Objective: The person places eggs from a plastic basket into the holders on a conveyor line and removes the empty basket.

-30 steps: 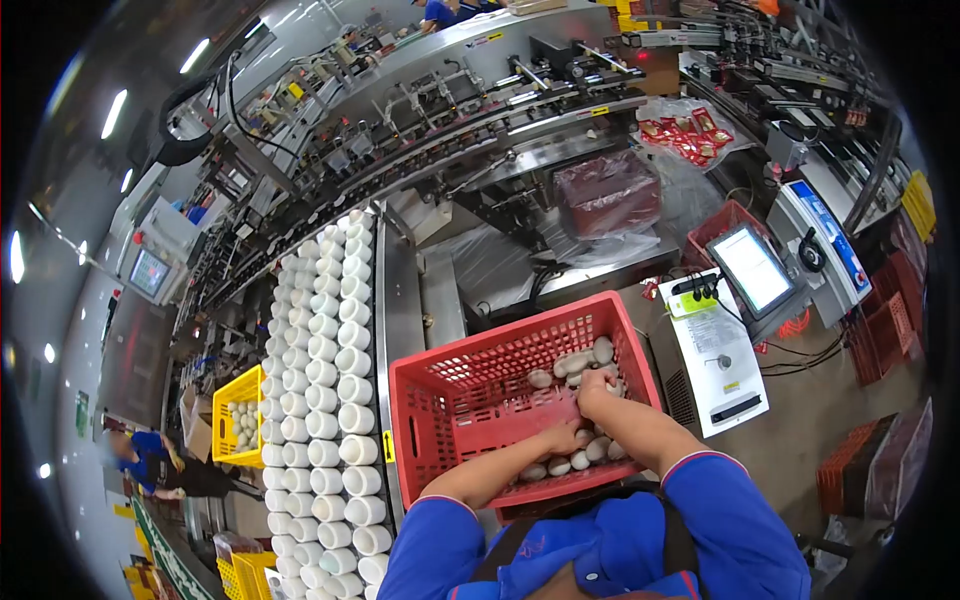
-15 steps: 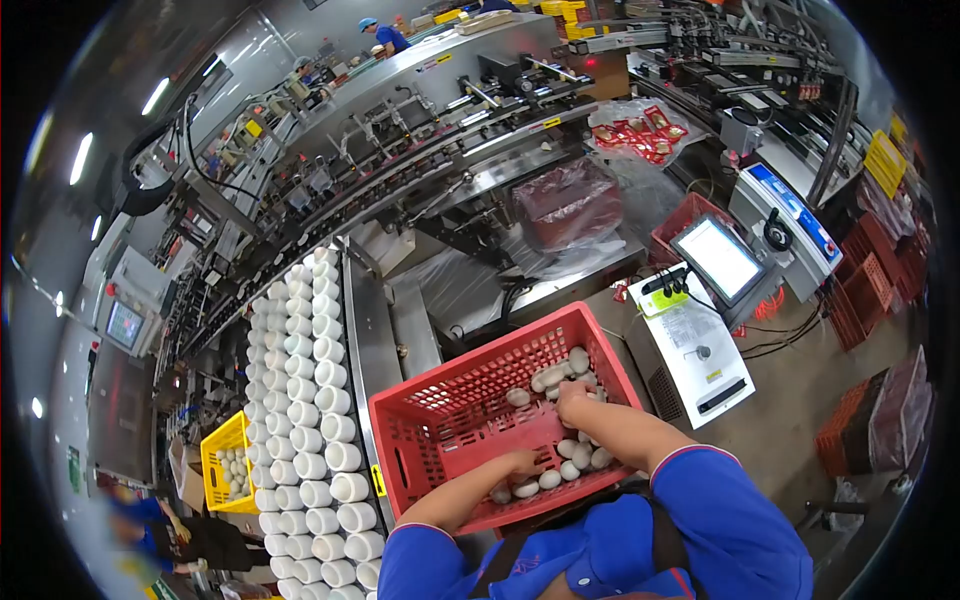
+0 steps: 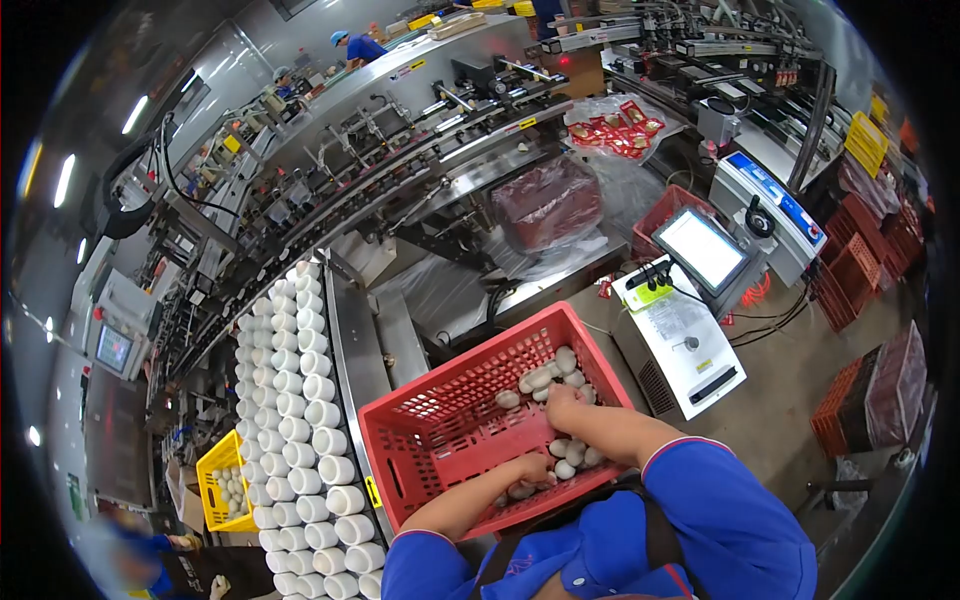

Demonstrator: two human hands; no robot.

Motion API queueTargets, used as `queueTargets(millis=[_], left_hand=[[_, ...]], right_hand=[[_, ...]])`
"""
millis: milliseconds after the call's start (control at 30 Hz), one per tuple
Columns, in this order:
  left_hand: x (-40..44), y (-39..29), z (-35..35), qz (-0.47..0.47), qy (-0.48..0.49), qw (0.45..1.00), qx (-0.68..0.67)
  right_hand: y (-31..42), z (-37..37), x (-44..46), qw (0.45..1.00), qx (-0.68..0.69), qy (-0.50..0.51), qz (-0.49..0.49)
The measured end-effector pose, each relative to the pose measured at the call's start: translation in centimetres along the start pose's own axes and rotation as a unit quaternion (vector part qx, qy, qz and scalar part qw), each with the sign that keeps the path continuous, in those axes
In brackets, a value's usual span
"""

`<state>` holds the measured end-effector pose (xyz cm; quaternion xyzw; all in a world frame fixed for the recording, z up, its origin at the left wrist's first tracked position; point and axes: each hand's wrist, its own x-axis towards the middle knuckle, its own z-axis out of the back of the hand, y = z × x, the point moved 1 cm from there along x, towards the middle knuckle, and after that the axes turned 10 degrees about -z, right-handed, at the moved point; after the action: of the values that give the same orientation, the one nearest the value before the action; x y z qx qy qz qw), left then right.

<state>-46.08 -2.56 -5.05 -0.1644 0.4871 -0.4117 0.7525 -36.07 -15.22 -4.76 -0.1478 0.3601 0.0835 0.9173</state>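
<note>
A red plastic crate (image 3: 405, 410) stands in front of me, with several pale grey-white eggs (image 3: 567, 452) heaped in its right half and along its near side. My left hand (image 3: 530, 468) reaches low into the crate, fingers curled down over eggs near the front wall. What lies under those fingers is partly hidden. Deeper in the crate, my right hand (image 3: 566, 404) is closed among the eggs by the right side. An egg shows beside its fingers, but its grip is hidden from view.
Rows of white cups (image 3: 325, 440) fill a conveyor left of the crate. Beyond it sit a yellow crate (image 3: 228, 480) of eggs and a co-worker. A white machine (image 3: 680, 345) with a screen (image 3: 700, 247) stands at right. A plastic-covered brown crate (image 3: 548, 205) lies ahead.
The whole view has shifted slightly left. My left hand has moved a little right over the near eggs. My right hand stays among the eggs at the right side.
</note>
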Motion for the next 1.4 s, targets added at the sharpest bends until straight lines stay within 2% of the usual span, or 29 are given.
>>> queueTargets(millis=[133, 200, 300, 367, 400, 433, 467, 500, 567, 600, 633, 667, 700, 733, 767, 833, 867, 967, 1000, 1033, 1067, 1100, 1133, 1167, 1200, 1233, 1267, 1333, 1400], left_hand=[[-1.1, 1.0, 1.1, -0.036, 0.037, 0.999, -0.009], [-2.4, 2.7, 1.9, -0.008, 0.033, 0.980, -0.196], [-5.8, 2.0, 3.9, -0.037, -0.040, 0.944, -0.325], [-9.0, -1.6, 6.4, -0.071, -0.174, 0.835, -0.517], [-11.7, -5.7, 8.9, -0.080, -0.216, 0.816, -0.530], [-12.9, -7.2, 9.3, -0.088, -0.268, 0.763, -0.582], [-14.2, -7.6, 9.6, -0.150, -0.268, 0.749, -0.587], [-15.1, -7.9, 9.1, -0.204, -0.313, 0.728, -0.574], [-17.3, -8.6, 7.8, -0.231, -0.430, 0.746, -0.453], [-20.0, -10.6, 7.8, -0.218, -0.473, 0.758, -0.394], [-21.9, -11.8, 6.6, -0.187, -0.498, 0.741, -0.410], [-23.9, -12.7, 5.2, -0.166, -0.513, 0.729, -0.422], [-26.3, -13.9, 3.2, -0.130, -0.547, 0.718, -0.411], [-28.9, -15.3, 1.2, -0.095, -0.575, 0.709, -0.398], [-32.1, -17.4, -0.4, -0.045, -0.603, 0.696, -0.387], [-37.1, -19.6, -5.2, 0.026, -0.700, 0.648, -0.299], [-39.6, -20.7, -8.1, 0.093, -0.733, 0.588, -0.328], [-46.5, -26.8, -15.1, 0.314, -0.805, 0.424, -0.271], [-47.9, -27.4, -18.5, 0.360, -0.827, 0.378, -0.209], [-49.3, -27.9, -21.8, 0.446, -0.807, 0.345, -0.176], [-50.1, -28.4, -24.7, 0.525, -0.780, 0.329, -0.091], [-50.3, -29.1, -26.8, 0.573, -0.748, 0.314, -0.115], [-50.2, -29.5, -28.2, 0.618, -0.714, 0.299, -0.138], [-49.8, -29.2, -29.4, 0.619, -0.715, 0.294, -0.141], [-49.4, -28.8, -30.6, 0.635, -0.688, 0.316, -0.152], [-49.0, -28.3, -31.8, 0.650, -0.660, 0.339, -0.164], [-48.7, -27.8, -32.7, 0.652, -0.660, 0.335, -0.167], [-47.8, -26.3, -34.0, 0.663, -0.623, 0.360, -0.206], [-47.2, -25.4, -34.9, 0.628, -0.647, 0.373, -0.220]], right_hand=[[-0.1, 0.6, -0.6, 1.000, 0.001, -0.006, 0.002], [-0.1, 0.8, -0.7, 1.000, 0.008, 0.001, -0.001], [0.0, -0.1, 0.6, 0.999, 0.028, -0.037, 0.002], [0.7, -3.8, 4.4, 0.993, -0.016, -0.093, 0.075], [-0.5, -2.4, 2.2, 0.987, -0.043, -0.102, 0.113], [-2.0, -0.5, -0.9, 0.980, -0.070, -0.113, 0.150], [-2.7, -0.5, -0.8, 0.973, -0.071, -0.138, 0.170], [-2.9, -0.5, 0.3, 0.973, -0.078, -0.122, 0.178], [-3.0, 1.4, -1.0, 0.975, -0.087, -0.101, 0.179], [-3.0, -0.2, 2.2, 0.971, -0.105, -0.110, 0.187], [-3.2, -0.2, 3.0, 0.955, -0.065, -0.144, 0.252], [-2.5, 2.2, 0.5, 0.978, -0.045, -0.055, 0.194], [-1.7, 1.8, 1.4, 0.950, -0.167, -0.073, 0.255], [-1.7, 2.0, 1.2, 0.958, -0.139, -0.035, 0.248], [-1.8, 1.9, 1.5, 0.964, -0.145, -0.056, 0.217], [-1.7, 2.0, 1.2, 0.965, -0.116, -0.045, 0.231], [-1.8, 1.9, 1.8, 0.967, -0.102, -0.038, 0.229], [-2.3, 1.6, 3.4, 0.974, -0.036, 0.001, 0.223], [-1.8, 2.4, 2.0, 0.974, -0.041, 0.001, 0.224], [-0.8, 4.5, -2.5, 0.980, 0.027, 0.066, 0.184], [-0.2, 5.6, -5.0, 0.977, 0.094, 0.130, 0.140], [-1.1, 4.0, -1.1, 0.967, 0.115, 0.107, 0.199], [-1.6, 3.9, 0.4, 0.968, 0.108, 0.106, 0.201], [-1.8, 4.0, 1.2, 0.959, 0.127, 0.088, 0.239], [-1.6, 4.1, 1.6, 0.947, 0.147, 0.071, 0.277], [-1.5, 5.4, 0.1, 0.927, 0.203, 0.147, 0.279], [-1.4, 6.7, -2.3, 0.927, 0.199, 0.148, 0.280], [-1.2, 9.0, -6.5, 0.873, 0.360, 0.152, 0.293], [-1.9, 11.3, -8.8, 0.839, 0.408, 0.166, 0.318]])
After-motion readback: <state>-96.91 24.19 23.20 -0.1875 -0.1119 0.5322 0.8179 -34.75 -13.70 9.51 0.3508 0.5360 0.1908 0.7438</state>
